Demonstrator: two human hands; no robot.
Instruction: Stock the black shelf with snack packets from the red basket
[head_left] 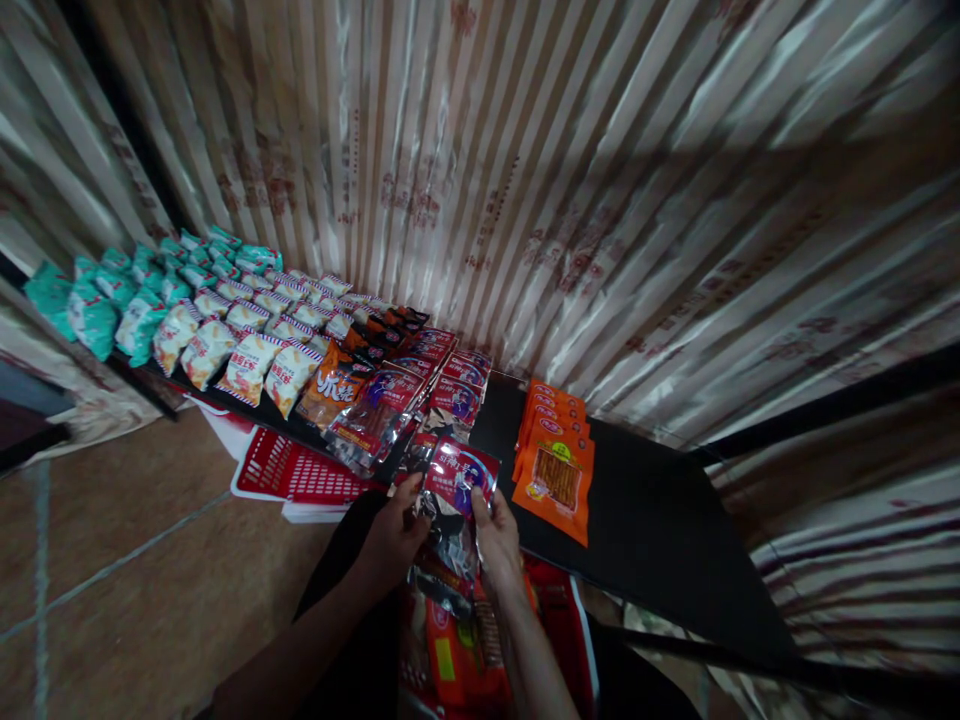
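Two hands on one red packet, front edge of the worktop

So I'm watching remotely through the head cam, and both hands are gripping a flat, dark-red and clear plastic snack packet [459,474]. It's sitting between them at the front edge of the black worktop [652,510]. The left hand [394,535] is closing its fingers on the left side; the right hand [496,535] is pinching the other, thumb lying over the front. My guess is the two-sided hold is keeping the floppy plastic flat and the print facing up.

Matching red packets [459,385] are lying just beyond, overlapping, probably so every front is showing. The glossy orange packets [555,480] to the right are fanning out the same way. Below the hands, a red plastic basket [586,640] is holding more orange packs, presumably for easy reach.
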